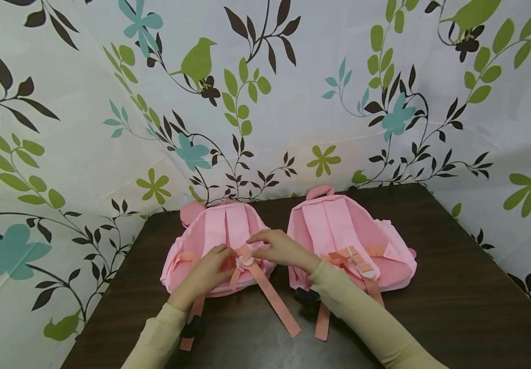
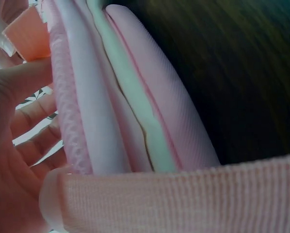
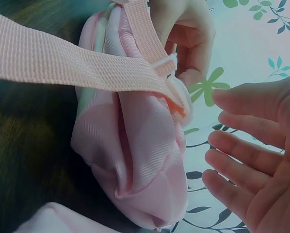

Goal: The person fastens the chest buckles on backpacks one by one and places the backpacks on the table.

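Observation:
Two pink backpacks lie on the dark table, straps upward. My left hand (image 1: 210,271) is at the middle of the left backpack (image 1: 219,220), its curled fingers holding the orange webbing strap (image 1: 242,251) beside a white buckle (image 3: 168,63). In the left wrist view my left thumb (image 2: 31,80) lies along the strap's edge, partly hidden by the bag's side. My right hand (image 1: 284,248) hovers across from it; the right wrist view shows its fingers (image 3: 247,145) extended and apart from the strap. A loose strap tail (image 1: 277,302) hangs toward the table's front.
The right backpack (image 1: 325,220) stands close by, under my right forearm, its orange straps bunched with a white buckle (image 1: 352,253). Black clips (image 1: 307,296) lie at the bags' front edges. A leaf-and-bird patterned cloth (image 1: 265,102) hangs behind the table (image 1: 459,287).

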A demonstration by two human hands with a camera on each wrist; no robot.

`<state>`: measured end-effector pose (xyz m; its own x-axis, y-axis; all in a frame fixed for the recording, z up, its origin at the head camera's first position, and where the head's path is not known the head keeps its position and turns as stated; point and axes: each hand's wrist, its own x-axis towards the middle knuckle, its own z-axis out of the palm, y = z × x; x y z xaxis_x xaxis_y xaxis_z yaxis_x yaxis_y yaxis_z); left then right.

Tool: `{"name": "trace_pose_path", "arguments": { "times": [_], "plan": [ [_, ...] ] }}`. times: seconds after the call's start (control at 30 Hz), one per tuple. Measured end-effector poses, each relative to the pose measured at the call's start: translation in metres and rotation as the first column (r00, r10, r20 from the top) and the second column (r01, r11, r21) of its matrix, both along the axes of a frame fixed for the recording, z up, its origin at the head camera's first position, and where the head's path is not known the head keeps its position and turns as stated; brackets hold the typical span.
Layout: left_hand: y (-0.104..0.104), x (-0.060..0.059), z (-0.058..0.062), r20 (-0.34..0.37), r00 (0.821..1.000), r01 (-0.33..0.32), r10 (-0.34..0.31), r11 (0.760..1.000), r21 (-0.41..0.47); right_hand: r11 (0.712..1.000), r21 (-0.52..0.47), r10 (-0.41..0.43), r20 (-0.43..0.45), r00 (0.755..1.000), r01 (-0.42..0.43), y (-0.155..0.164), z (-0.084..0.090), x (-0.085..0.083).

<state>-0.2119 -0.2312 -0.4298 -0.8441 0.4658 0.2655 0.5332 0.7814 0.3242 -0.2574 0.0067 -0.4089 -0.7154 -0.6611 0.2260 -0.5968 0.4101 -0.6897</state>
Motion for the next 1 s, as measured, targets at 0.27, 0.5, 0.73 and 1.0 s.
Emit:
{"name": "trace_pose_path", "arguments": {
  "times": [0.27,0.5,0.73,1.0],
  "plan": [
    [-0.004,0.004,-0.002,0.014,1.000,-0.015,0.014,0.995,0.099,1.000,0.002,0.004,-0.009,1.000,-0.004,-0.005,-0.004,-0.001],
    [-0.014,0.012,0.006,0.154,0.988,-0.031,-0.032,0.920,0.392,0.999,-0.037,0.024,-0.017,1.000,-0.025,-0.014,-0.004,-0.003],
    [-0.021,0.013,0.017,0.193,0.981,-0.077,-0.027,0.856,0.511,0.998,0.016,0.069,-0.045,0.997,-0.068,-0.030,-0.004,-0.004],
    [-0.020,0.014,0.046,0.224,0.973,-0.171,0.051,0.814,0.555,0.982,0.163,0.122,-0.187,0.975,-0.092,-0.054,-0.011,-0.003]
  ]
}}
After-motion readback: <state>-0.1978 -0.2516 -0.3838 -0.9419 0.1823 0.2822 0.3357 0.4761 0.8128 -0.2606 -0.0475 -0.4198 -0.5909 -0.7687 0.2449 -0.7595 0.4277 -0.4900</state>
